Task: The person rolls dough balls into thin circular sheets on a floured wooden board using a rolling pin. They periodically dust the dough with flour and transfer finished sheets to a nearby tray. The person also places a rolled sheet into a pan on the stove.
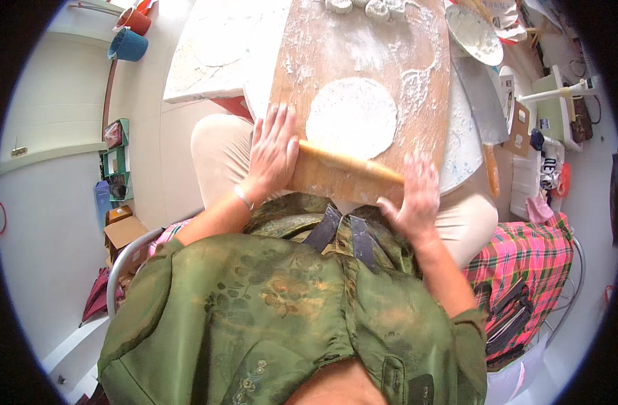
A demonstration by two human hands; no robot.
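Observation:
A wooden rolling pin (352,162) lies at a slant across the near part of a floured wooden board (425,124). My left hand (273,144) is laid flat over its left end, fingers stretched forward. The right end is under the palm side of my right hand (417,195), which is slightly blurred, its thumb spread toward me. Just beyond the pin is a thin round sheet of dough (352,114), dusted white. Its near edge meets the pin. Several small dough pieces (377,9) sit at the board's far end.
Right of the board lies a cleaver (481,101) with a wooden handle, below a bowl of flour (473,34). A flour-dusted white surface (207,66) extends to the left. Farther off stand a blue bucket (128,45) and a cardboard box (126,235). Plaid cloth (531,268) covers the seat.

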